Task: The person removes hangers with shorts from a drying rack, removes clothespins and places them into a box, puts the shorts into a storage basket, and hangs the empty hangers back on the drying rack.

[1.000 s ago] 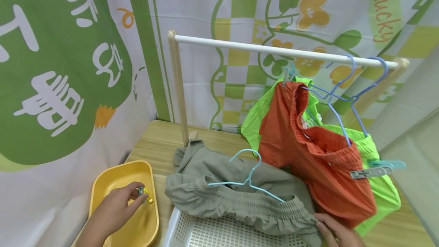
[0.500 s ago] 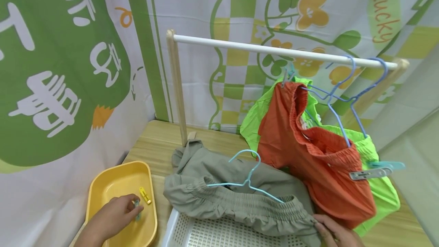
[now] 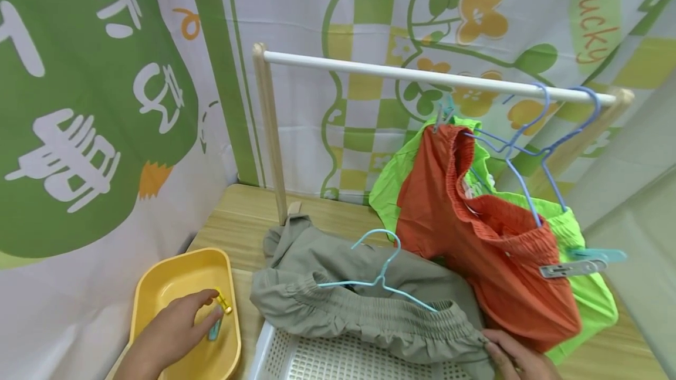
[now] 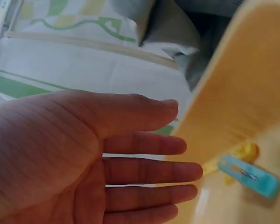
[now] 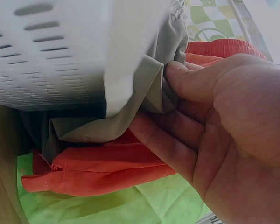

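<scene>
My left hand point(image 3: 176, 324) reaches into the yellow tray point(image 3: 139, 304), its thumb and fingers spread apart. In the left wrist view its fingers are straight and grip nothing. Just beyond the fingertips are a teal clothespin point(image 4: 249, 176) and a yellow clothespin point(image 4: 245, 151), the teal one overlapping the yellow. My right hand point(image 3: 520, 353) pinches the right end of the gathered waistband of the grey-green shorts point(image 3: 369, 315), thumb on one side and fingers on the other. A light blue hanger point(image 3: 381, 279) sits in that waistband, its hook upright.
A white perforated basket point(image 3: 317, 359) stands under the shorts. Behind them is a rack with a white rail point(image 3: 401, 72). Red shorts point(image 3: 449, 204) and bright green shorts point(image 3: 388, 192) hang at its right on blue hangers, with clothespins point(image 3: 573, 267) at their waistbands.
A second ago my left fingers pinched a small clothespin; now they are apart, and the teal clothespin is in the tray beside them. My right hand has stayed on the waistband.
</scene>
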Available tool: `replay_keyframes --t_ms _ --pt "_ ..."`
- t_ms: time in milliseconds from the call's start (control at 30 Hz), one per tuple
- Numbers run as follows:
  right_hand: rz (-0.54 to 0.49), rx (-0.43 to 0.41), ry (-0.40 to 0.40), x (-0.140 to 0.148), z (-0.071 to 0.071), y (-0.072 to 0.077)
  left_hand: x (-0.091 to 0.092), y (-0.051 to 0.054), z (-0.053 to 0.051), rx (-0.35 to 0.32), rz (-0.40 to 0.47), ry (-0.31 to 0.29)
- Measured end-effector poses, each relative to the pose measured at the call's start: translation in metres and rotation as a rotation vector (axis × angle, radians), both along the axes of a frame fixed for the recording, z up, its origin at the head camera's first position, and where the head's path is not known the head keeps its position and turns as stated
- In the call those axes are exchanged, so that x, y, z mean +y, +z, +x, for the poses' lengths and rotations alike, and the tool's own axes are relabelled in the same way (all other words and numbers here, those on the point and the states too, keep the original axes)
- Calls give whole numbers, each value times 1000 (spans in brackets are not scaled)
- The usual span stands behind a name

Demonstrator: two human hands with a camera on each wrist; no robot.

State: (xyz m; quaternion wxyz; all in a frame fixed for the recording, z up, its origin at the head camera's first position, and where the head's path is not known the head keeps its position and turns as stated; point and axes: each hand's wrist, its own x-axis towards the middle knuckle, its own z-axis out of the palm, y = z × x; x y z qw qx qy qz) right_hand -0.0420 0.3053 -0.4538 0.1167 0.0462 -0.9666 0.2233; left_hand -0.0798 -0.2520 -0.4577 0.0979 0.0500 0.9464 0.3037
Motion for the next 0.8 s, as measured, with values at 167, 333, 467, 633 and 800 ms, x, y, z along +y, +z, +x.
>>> replay_keyframes --t_ms 167,333,467,633,800 --pt "-9 -25 2 2 0 1 16 17 3 117 -7 -32" --pt "-25 33 32 2 -1 2 40 32 2 266 33 -115" --pt "-27 52 33 1 0 3 55 38 0 290 62 -198" --pt "-29 56 27 -1 2 4 69 42 -6 328 36 -249" --pt "-33 42 9 -1 5 6 80 41 -11 443 2 -307"
